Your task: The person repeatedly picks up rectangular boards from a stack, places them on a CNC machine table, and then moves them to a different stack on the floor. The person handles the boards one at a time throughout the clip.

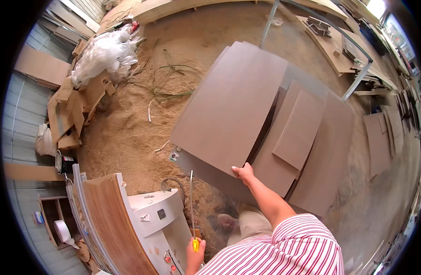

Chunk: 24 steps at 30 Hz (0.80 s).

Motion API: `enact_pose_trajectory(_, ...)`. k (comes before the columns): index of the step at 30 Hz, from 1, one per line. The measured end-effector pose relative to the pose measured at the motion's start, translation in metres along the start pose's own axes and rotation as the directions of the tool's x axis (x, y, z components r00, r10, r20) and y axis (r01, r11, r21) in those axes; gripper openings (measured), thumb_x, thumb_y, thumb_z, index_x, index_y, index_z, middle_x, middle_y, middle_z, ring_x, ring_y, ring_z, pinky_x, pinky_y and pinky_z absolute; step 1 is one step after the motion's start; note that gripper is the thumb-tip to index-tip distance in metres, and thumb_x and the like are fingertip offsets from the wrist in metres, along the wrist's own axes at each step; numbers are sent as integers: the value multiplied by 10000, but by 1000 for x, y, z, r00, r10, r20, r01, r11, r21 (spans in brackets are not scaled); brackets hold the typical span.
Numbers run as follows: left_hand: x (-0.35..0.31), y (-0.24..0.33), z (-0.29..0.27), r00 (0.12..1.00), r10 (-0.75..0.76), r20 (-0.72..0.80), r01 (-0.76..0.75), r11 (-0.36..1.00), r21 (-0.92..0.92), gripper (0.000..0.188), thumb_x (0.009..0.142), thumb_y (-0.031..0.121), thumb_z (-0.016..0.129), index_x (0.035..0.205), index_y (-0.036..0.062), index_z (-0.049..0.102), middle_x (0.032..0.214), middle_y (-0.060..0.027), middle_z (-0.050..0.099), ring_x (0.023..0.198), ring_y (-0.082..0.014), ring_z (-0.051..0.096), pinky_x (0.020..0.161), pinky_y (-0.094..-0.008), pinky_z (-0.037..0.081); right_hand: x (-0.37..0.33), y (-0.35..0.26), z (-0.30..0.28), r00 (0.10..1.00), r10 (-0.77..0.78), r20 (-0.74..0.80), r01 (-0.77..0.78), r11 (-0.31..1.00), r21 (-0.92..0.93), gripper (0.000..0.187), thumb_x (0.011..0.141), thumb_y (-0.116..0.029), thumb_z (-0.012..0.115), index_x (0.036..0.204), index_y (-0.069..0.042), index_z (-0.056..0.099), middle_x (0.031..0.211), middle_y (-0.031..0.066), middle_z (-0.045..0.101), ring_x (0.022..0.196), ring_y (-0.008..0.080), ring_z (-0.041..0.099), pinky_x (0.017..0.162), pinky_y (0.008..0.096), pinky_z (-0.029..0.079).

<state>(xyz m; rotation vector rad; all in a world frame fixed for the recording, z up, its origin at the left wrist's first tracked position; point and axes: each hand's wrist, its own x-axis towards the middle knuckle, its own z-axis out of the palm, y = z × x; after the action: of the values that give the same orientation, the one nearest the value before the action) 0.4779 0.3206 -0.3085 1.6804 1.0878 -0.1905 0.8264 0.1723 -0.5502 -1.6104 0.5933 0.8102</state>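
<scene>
Head view shows the right hand (243,172) gripping the near corner of a smooth, flat, rectangular brown board (233,103) atop other panels (330,146), its long axis slanting away rightward, while left-hand fingers (201,247) wrap a yellow tape measure (196,244), its thin, straight blade (192,201) pointing forward.

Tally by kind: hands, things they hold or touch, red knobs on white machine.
Bare left hand and right hand: 2
Yellow handheld tool with long thin strip: 1
Large flat grey-brown panel: 1
Round red knobs on white machine: 2
Total: 6
</scene>
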Motion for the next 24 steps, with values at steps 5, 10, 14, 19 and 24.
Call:
enact_pose_trajectory(5,35,72,11,989,109,96,-119,987,108,186,889,213,668,907,62,560,756,-118,594,714,-273,615,661,-372,481,-43,-11,-58,988,-139,-65,126,977,-172,418,785,-91,782,1104,-8,525,851,82,644,725,161,622,581,310,524)
enact_pose_trajectory(10,55,101,47,812,537,230,-565,822,75,264,818,138,741,982,65,549,950,-110,607,813,-257,617,745,-370,500,-191,-95,-93,958,-285,39,287,933,-217,408,744,-199,801,997,19,566,840,105,665,726,165,672,601,302,569)
enact_pose_trajectory(14,57,143,81,581,794,180,-813,574,97,457,765,88,787,1097,53,474,1137,-126,577,963,-306,588,867,-386,477,-277,-147,-79,945,-308,112,328,879,-346,349,749,-224,762,869,52,585,695,103,664,602,128,658,501,278,547)
enact_pose_trajectory(19,66,153,96,575,805,-144,-796,591,127,555,725,96,829,1119,43,442,1121,-138,604,1007,-305,597,906,-402,466,-300,-168,-25,764,-550,338,640,581,-503,478,874,-401,646,850,52,495,750,282,643,724,419,678,625,439,548)
enact_pose_trajectory(24,81,170,40,770,584,-256,-609,792,-25,444,728,91,826,1036,58,508,967,-67,598,880,-185,591,818,-318,477,-227,-156,2,749,-348,563,359,928,96,482,1027,-479,416,974,-8,500,887,139,655,854,213,694,694,350,549)
